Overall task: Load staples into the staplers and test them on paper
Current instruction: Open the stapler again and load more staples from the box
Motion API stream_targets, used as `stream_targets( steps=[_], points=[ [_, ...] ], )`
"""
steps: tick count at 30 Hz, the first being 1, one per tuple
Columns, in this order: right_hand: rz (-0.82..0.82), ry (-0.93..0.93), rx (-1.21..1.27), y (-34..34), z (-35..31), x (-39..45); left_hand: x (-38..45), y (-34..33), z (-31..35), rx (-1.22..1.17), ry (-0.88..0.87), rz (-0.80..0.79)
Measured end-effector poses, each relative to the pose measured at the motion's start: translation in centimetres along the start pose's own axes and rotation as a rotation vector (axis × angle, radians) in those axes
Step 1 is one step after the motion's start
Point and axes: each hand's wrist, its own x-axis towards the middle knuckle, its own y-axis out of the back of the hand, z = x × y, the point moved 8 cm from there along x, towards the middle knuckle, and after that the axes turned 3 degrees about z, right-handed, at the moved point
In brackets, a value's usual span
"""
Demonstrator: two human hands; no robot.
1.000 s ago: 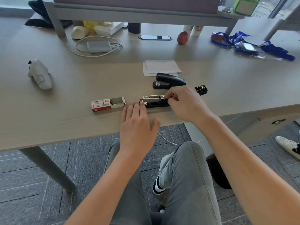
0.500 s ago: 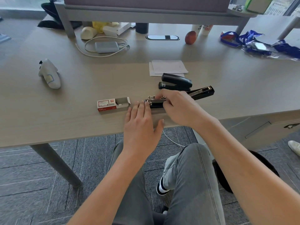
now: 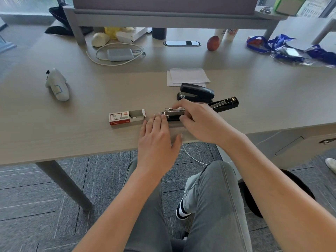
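Observation:
A black stapler lies flipped open near the desk's front edge, its metal staple channel facing up and its lid stretched out to the right. My right hand rests over the channel, fingers pinched on the metal magazine. My left hand lies flat on the desk, fingertips touching the stapler's left end. A second black stapler sits closed just behind. A red and white staple box lies open to the left. White paper sheets lie behind the staplers.
A white controller-shaped device lies at the left. At the back are a grey charger with white cable, an apple, a cable grommet and blue lanyards. A monitor shelf spans the rear. My knees are under the desk edge.
My right hand has slid left along the open stapler from its middle toward the front of the magazine. The left hand has stayed flat against the stapler's left end.

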Motion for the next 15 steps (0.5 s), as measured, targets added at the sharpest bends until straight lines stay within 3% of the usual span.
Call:
stream_targets(
  steps=[3, 7, 11, 15],
  points=[
    [0.173, -0.085, 0.093, 1.5, 1.5, -1.3, 0.1, 0.2, 0.2, -0.061, 0.014, -0.005],
    [0.409, -0.394, 0.424, 3.1, 6.0, -4.3, 0.5, 0.8, 0.8, -0.173, 0.008, 0.011],
    [0.48, -0.722, 0.842, 2.5, 9.7, -7.1, 1.4, 0.1, 1.5, -0.137, 0.001, -0.014],
    [0.497, -0.768, 0.972, 2.6, 10.9, -6.6, 1.8, -0.4, 1.7, -0.118, 0.016, -0.016]
  ],
)
